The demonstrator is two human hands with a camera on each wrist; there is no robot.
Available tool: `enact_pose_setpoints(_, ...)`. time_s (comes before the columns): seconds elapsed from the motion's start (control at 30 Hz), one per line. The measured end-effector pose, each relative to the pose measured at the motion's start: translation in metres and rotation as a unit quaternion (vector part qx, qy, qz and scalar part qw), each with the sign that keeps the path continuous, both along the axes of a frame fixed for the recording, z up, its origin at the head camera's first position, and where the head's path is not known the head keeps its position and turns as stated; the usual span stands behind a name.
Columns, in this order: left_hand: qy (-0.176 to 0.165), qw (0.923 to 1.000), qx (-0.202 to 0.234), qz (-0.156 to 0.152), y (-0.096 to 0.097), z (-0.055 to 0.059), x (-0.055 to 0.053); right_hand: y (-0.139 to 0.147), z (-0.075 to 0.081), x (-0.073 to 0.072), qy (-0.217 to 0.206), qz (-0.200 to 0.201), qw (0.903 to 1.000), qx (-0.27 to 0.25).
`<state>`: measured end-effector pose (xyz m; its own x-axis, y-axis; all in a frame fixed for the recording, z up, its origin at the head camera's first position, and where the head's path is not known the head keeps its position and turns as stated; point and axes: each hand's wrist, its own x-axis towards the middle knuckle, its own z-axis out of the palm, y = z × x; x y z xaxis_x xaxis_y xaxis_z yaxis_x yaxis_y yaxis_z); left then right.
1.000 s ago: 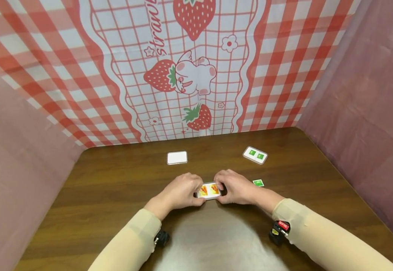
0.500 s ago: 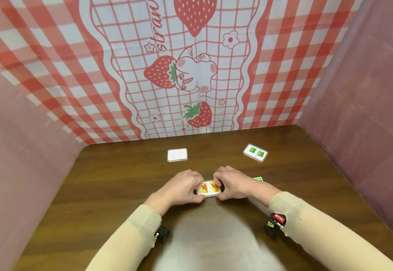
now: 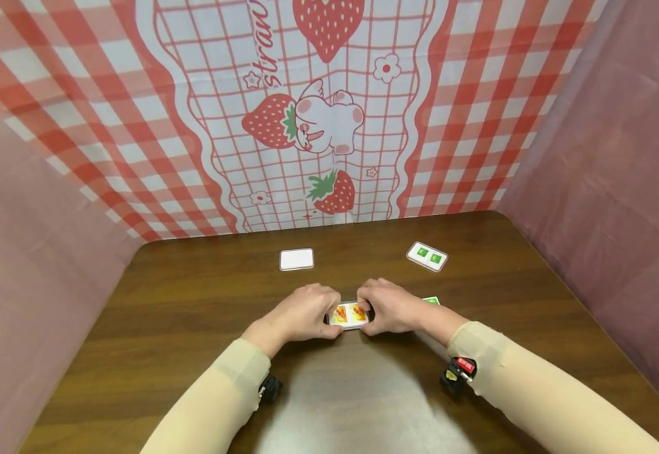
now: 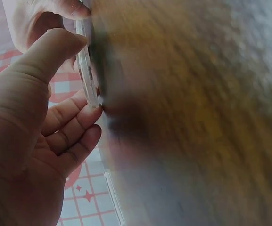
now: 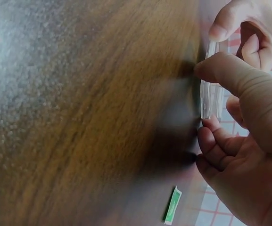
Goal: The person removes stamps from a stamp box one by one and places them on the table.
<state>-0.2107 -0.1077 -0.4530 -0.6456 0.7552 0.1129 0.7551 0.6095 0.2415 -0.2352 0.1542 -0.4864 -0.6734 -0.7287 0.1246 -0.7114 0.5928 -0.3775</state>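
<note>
The left hand (image 3: 304,313) and right hand (image 3: 388,307) each grip one short end of a clear plastic case (image 3: 349,316) with two orange-yellow pictures. It lies between them, long way from hand to hand, neither nearer, at the wooden table (image 3: 153,315).

Three flat cases (image 3: 349,316) (image 3: 297,259) (image 3: 427,256), apparently one green tile (image 3: 431,301) (partly hidden).

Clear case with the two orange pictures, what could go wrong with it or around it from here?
The left hand and right hand pinch the clear case by its ends, so an uneven pull could perhaps make it slip. The green piece lies near the right hand, which might knock it aside.
</note>
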Motion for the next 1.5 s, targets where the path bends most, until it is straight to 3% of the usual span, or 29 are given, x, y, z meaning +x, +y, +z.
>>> enact_pose_setpoints(0.1,0.004,1.0,0.002,0.001,-0.002,-0.001,0.0,0.0,-0.011,-0.006,0.012,0.003,0.9999,-0.006)
enact_pose_setpoints(0.23,0.009,0.9999,0.014,-0.001,-0.003,-0.004,0.0,-0.001,-0.008,-0.004,0.014,-0.005,0.9999,-0.009)
enact_pose_setpoints(0.43,0.008,0.9995,0.028,-0.012,-0.003,-0.006,0.0,-0.008,0.027,0.019,-0.01,-0.036,0.9991,0.018)
enact_pose_setpoints(0.57,0.012,0.9993,0.031,-0.015,-0.003,-0.006,-0.001,-0.01,0.036,0.025,-0.016,-0.046,0.9986,0.017)
enact_pose_setpoints(0.77,0.008,0.9994,0.029,-0.016,-0.003,-0.007,0.0,-0.005,0.028,0.025,-0.011,-0.037,0.9992,-0.009)
enact_pose_setpoints(1.5,-0.001,0.9996,0.027,0.003,0.0,-0.005,0.002,-0.002,0.025,0.027,-0.019,-0.062,0.9978,-0.015)
